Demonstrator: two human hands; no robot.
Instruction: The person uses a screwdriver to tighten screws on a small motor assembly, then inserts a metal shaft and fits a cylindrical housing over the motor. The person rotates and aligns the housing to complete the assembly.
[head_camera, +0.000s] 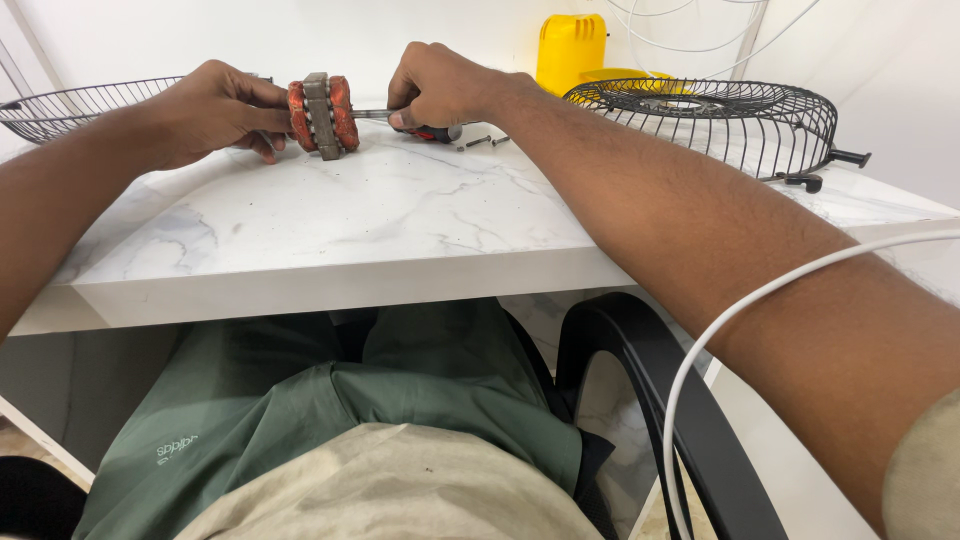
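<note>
Past the lap and the desk's (330, 235) front edge, both hands work near its far edge. The left hand (215, 110) clamps the stator (322, 114) upright on the top. To its right, the right hand (440, 90) grips a screwdriver (400, 117), its shaft lying level and pointing left into the stator's face. Loose screws (482, 141) lie just beside it.

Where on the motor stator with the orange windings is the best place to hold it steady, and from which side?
Grip the motor stator by its grey metal core, from the left, as the left hand does. It stands on edge, the core is the rigid band between the windings, and the screwdriver in the right hand meets its right face.
</note>
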